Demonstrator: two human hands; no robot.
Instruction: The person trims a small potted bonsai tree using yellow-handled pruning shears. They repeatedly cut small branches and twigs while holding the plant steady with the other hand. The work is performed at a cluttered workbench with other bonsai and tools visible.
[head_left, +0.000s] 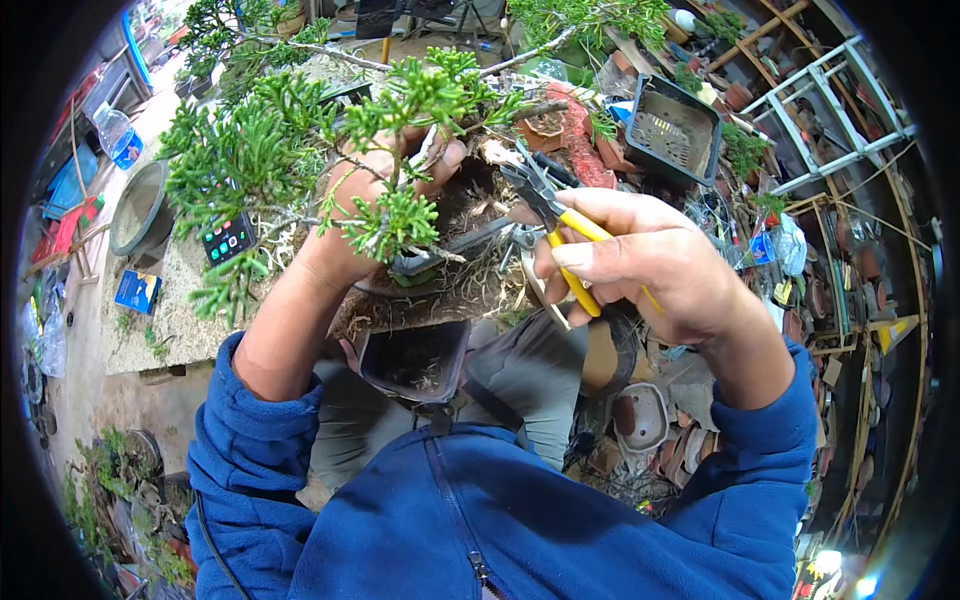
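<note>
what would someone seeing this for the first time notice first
Probably the tree, its bright green sprays spreading across the upper left and centre and partly screening the left hand. Next, the yellow-handled cutters in the right hand, just right of centre. The blue jacket also stands out, filling the lower middle.

On the pale surface (185, 322) at the left, a phone (229, 240) is lying with its screen glowing, and a small blue packet (138, 292) is resting nearby. A round grey pot (153, 243) is standing beside them, and a clear bottle (118, 138) with a blue label is standing farther back. At the upper right, a black plastic tray (682, 102) is sitting tilted. A pale ladder (845, 160) is lying beyond it, a crumpled clear bag (791, 246) is resting below the ladder, and lights (828, 562) are shining at the lower right.
</note>
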